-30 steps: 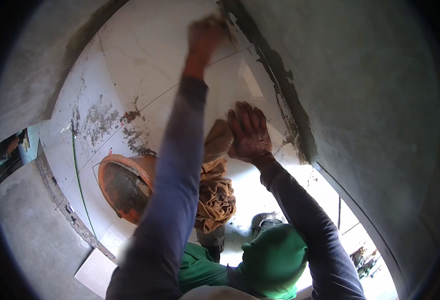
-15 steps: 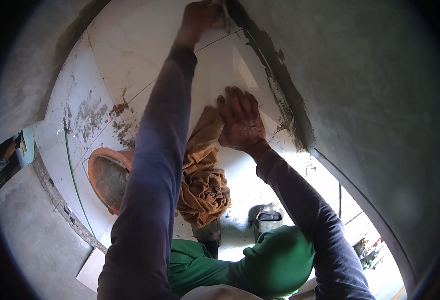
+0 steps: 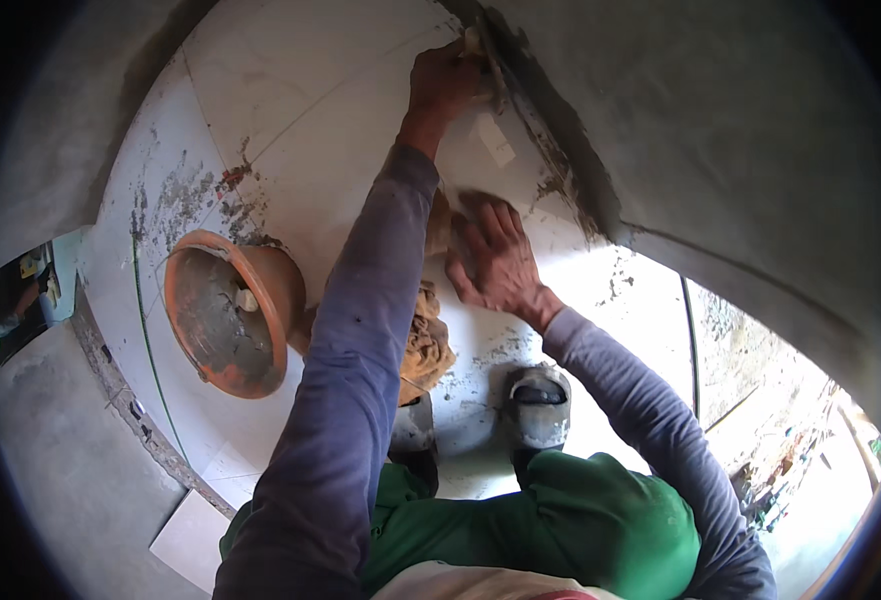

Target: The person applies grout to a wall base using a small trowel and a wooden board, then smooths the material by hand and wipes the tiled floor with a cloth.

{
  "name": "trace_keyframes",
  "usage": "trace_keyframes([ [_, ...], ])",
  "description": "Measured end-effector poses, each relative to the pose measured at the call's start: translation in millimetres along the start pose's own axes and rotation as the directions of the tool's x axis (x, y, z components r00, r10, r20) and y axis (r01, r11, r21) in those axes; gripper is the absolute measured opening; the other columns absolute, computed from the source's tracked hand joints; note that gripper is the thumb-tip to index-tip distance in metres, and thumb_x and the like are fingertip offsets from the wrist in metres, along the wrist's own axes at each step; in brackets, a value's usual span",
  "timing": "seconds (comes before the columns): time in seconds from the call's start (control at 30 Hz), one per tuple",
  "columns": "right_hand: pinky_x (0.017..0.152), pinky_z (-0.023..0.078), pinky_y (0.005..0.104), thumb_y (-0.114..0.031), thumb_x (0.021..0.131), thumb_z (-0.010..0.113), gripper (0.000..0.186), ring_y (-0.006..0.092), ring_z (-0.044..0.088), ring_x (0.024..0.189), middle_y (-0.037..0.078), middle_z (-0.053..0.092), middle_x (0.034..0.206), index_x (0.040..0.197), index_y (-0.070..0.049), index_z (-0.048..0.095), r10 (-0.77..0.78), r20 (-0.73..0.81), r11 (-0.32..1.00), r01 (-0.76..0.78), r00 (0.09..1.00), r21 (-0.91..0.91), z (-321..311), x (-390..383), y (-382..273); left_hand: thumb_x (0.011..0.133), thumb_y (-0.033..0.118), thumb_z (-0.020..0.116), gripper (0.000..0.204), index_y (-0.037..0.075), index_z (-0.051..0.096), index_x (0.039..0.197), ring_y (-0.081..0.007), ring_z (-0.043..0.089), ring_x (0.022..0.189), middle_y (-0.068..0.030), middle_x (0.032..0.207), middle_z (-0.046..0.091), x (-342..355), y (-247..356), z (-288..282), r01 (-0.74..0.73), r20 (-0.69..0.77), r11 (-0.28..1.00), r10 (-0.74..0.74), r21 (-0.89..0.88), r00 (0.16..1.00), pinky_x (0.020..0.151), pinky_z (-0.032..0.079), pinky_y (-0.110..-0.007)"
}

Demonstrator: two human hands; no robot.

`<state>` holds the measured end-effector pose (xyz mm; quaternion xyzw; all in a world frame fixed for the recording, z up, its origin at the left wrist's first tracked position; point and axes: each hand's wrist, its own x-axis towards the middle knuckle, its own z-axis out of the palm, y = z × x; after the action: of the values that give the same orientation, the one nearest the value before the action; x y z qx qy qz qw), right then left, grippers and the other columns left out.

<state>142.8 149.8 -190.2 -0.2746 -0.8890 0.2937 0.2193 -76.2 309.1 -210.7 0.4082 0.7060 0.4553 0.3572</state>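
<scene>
My left hand (image 3: 445, 88) reaches far forward to the foot of the right-hand wall, fingers closed round a small pale piece (image 3: 473, 42) whose kind I cannot make out. It is beside the rough strip of dark mortar (image 3: 550, 125) along the wall's base. Nearer to me, my right hand (image 3: 502, 262) is open over the white tiled floor (image 3: 310, 160), fingers spread and slightly blurred; whether it touches the tile I cannot tell. A crumpled brown cloth (image 3: 427, 350) lies left of it, partly hidden behind my left forearm.
An orange bucket (image 3: 278, 285) with grey mortar inside leans on its side at left. Mortar crumbs (image 3: 175, 195) spot the tiles, and a green cord (image 3: 148, 340) runs along the left. Grey walls close in on both sides. My sandalled feet (image 3: 540, 405) are below; rubble (image 3: 785, 450) lies at right.
My left hand has come nearer and right along the wall's base. My right hand, flat on the floor before, has shifted slightly nearer. More of the bucket shows; the view has moved.
</scene>
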Motion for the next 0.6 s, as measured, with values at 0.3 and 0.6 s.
trace_keyframes([
  [0.3, 0.108, 0.050, 0.0583, -0.015, 0.090, 0.072, 0.047, 0.0464, 0.057, 0.131, 0.027, 0.058, 0.141, 0.134, 0.001, 0.065, 0.321, -0.103, 0.945, -0.325, 0.941, -0.027, -67.0, -171.1, -27.4, 0.099, 0.017, 0.069, 0.036, 0.002, 0.078, 0.130, -0.0172, 0.075, 0.094, -0.0125, 0.105, 0.083, -102.8, 25.4, 60.6, 0.094, 0.056, 0.990, -0.088, -0.109, 0.995, 0.085, 0.058, -0.035],
  [0.6, 0.115, 0.044, 0.0561, -0.018, 0.099, 0.068, 0.045, 0.0437, 0.052, 0.136, 0.025, 0.054, 0.148, 0.141, -0.003, 0.063, 0.586, -0.414, 0.665, -0.705, 0.697, -0.246, -99.3, -299.7, -6.0, 0.103, 0.020, 0.065, 0.032, 0.007, 0.075, 0.131, -0.0273, 0.079, 0.096, -0.0192, 0.099, 0.081, -200.2, 23.6, 107.0, 0.029, 0.004, 0.989, -0.029, -0.147, 1.000, 0.082, 0.059, -0.040],
])
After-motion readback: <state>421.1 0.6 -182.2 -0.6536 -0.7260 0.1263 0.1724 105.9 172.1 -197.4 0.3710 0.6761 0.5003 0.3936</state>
